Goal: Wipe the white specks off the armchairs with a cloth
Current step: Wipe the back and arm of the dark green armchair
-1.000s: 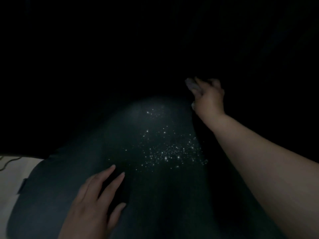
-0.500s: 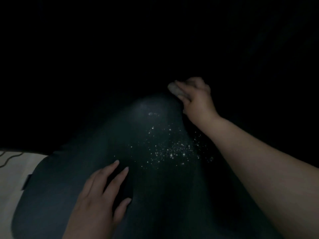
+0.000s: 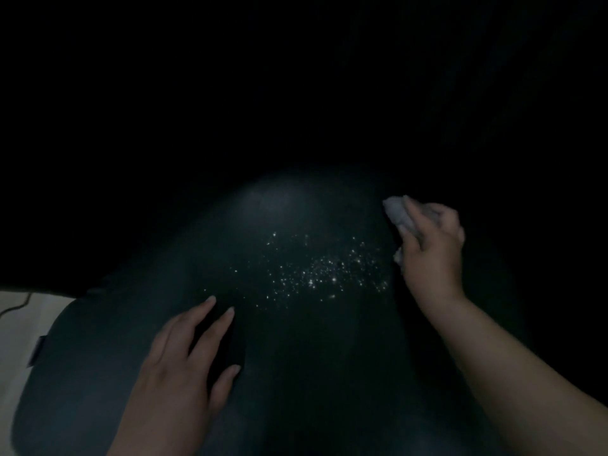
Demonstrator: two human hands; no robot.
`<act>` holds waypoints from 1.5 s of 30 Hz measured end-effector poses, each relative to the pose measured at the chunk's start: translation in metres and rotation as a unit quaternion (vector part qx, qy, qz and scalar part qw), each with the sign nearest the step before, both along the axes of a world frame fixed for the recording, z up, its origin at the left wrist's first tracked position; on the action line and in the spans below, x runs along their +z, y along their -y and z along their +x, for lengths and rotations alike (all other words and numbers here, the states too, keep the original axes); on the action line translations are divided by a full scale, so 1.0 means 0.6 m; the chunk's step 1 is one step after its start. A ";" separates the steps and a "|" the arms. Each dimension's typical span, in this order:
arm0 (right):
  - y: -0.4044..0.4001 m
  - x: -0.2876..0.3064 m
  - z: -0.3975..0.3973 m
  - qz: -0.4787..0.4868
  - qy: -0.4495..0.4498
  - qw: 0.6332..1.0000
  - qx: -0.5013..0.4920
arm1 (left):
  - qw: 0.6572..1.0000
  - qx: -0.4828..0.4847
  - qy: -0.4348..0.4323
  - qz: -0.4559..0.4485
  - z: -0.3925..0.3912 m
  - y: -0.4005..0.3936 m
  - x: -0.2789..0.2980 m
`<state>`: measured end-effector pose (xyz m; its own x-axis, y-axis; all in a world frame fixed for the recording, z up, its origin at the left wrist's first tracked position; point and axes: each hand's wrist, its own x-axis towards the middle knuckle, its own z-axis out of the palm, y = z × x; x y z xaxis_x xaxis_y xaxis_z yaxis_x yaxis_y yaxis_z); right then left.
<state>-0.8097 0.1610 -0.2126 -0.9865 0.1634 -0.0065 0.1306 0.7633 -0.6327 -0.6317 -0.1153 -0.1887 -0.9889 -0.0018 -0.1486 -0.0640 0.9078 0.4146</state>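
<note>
A pale crumpled cloth (image 3: 399,214) was gripped in the curled fingers of the right hand (image 3: 434,248), held at the right edge of the dark armchair (image 3: 98,357) surface. The white specks (image 3: 324,274) were scattered just left of that hand. The left hand (image 3: 179,363) was laid flat on the upholstery, fingers straight and spread, nearer the camera.

A pale floor (image 3: 19,327) shows as the one bright patch in the dim scene, at the lower left edge of the view. A thin dark cord (image 3: 16,307) curves across the floor's upper part. Beyond the floor, everything is too dark to make out.
</note>
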 end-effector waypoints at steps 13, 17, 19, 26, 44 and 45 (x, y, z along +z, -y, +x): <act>0.021 0.024 0.064 -0.134 -0.049 0.963 -0.226 | 1.000 -0.022 -0.012 -0.016 0.007 0.004 -0.006; 0.077 0.000 0.107 -0.029 -0.019 0.996 -0.083 | 1.000 -0.022 -0.011 -0.005 0.011 0.006 -0.007; 0.129 -0.009 0.126 0.008 -0.002 1.000 0.020 | 1.000 -0.019 -0.002 -0.006 0.013 0.003 -0.004; 0.087 0.000 0.074 0.036 -0.082 0.995 -0.054 | 1.000 -0.029 0.004 -0.001 0.010 0.007 0.001; 0.141 -0.012 0.101 0.027 0.024 0.998 -0.043 | 0.997 0.044 0.053 -0.031 0.013 0.035 0.004; 0.175 -0.014 0.110 0.018 0.017 1.000 -0.016 | 0.997 0.046 0.059 -0.034 0.014 0.036 0.004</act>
<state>-0.7436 0.0562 -0.2208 -0.9800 0.1963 -0.0326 0.1763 0.7806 -0.5997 -0.6235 -0.1371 -0.1863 -0.9595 -0.1062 -0.2609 -0.1938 0.9211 0.3376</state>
